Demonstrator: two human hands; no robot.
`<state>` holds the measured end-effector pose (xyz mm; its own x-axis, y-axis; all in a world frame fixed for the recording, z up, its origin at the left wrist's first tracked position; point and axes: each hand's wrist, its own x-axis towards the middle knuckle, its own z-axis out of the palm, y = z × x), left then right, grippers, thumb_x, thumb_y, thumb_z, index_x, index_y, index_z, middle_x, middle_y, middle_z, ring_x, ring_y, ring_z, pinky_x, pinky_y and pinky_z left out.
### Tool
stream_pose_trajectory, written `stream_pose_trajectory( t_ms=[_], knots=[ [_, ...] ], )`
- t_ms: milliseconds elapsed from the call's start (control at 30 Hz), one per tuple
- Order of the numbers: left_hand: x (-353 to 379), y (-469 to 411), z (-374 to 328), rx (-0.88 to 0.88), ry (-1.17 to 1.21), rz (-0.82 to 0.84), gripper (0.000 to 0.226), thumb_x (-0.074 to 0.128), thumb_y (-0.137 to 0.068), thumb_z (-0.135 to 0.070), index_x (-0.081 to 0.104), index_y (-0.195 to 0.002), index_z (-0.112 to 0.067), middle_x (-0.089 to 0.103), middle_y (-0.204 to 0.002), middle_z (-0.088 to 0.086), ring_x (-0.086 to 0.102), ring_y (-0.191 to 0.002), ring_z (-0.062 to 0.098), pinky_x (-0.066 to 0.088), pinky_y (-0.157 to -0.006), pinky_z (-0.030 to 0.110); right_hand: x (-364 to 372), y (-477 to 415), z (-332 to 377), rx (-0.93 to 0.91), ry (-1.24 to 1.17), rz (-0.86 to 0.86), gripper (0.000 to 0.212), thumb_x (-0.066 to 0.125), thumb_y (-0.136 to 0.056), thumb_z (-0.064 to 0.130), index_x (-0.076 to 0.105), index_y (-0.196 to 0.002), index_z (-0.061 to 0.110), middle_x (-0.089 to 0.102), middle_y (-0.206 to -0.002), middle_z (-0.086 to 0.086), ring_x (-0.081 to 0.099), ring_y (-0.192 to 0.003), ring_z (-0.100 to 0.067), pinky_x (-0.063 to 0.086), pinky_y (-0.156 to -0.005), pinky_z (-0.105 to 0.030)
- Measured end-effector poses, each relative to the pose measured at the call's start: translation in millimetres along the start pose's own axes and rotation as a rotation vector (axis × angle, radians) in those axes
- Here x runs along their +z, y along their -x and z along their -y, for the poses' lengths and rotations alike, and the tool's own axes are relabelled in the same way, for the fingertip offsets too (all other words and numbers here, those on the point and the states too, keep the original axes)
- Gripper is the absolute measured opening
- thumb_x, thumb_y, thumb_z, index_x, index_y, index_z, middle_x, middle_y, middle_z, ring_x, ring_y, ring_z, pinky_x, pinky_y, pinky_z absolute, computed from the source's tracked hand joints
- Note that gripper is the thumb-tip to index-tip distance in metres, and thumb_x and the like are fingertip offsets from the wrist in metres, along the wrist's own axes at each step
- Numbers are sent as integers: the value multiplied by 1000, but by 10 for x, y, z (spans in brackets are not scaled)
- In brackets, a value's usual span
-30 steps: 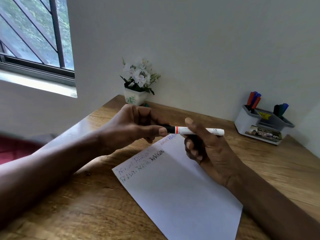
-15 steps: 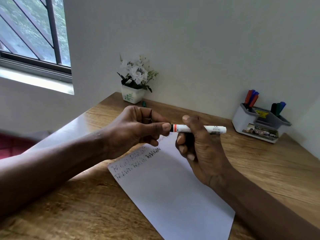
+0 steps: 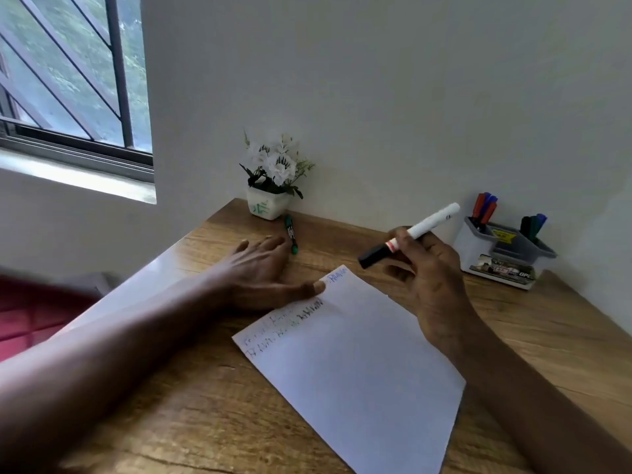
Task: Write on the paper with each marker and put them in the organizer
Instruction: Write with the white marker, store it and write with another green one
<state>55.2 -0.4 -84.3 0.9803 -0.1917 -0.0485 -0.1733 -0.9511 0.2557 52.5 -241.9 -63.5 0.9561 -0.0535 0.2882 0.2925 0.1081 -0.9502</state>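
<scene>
Your right hand (image 3: pixel 427 278) grips one white marker (image 3: pixel 424 229) above the single paper (image 3: pixel 359 364); your left hand (image 3: pixel 260 271) lies flat, thumb on its edge. One green marker (image 3: pixel 291 233) lies by the flowerpot (image 3: pixel 266 205); six markers (image 3: pixel 484 208) stand in the organizer (image 3: pixel 496 258), far right on the wooden desk (image 3: pixel 205 422), against a white wall (image 3: pixel 376 97).

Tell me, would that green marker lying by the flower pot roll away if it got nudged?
Probably: the green marker looks round and slim and lies flat on the smooth wooden table, so a sideways push would likely roll it. Its short, straight barrel suggests it is stiff and light to lift.
</scene>
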Motion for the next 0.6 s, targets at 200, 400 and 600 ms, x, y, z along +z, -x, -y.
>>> stream_pose_trajectory(
  t_ms=[200, 400, 600],
  knots=[
    [-12, -6, -21, -4, -70, 67, 154, 8, -45, -112, 8, -167, -17, 2, -175, 2, 4, -161, 18, 0, -130, 50, -363, -218, 73, -85, 174, -148, 35, 49, -104, 38, 74, -106, 14, 44, -60, -2, 44, -47, -9, 45, -46, -23],
    [-40, -140, -30, 32, -120, 84, 171, 1, -29, -114, 10, -166, -12, 3, -174, 5, 7, -161, 18, 2, -130, 50, -1128, -413, 415, -62, 394, -435, 14, 70, -92, 16, 66, -105, 13, 60, -74, -6, 53, -46, -9, 43, -43, -22],
    [8, -214, -26, 47, -119, 75, 178, -7, -20, -113, 11, -166, -13, 2, -175, 4, 7, -161, 17, 5, -129, 53, -1800, -745, 933, -138, 473, -726, 18, 87, -75, 17, 74, -86, 9, 64, -66, -9, 55, -48, -15, 48, -48, -25]
  ],
)
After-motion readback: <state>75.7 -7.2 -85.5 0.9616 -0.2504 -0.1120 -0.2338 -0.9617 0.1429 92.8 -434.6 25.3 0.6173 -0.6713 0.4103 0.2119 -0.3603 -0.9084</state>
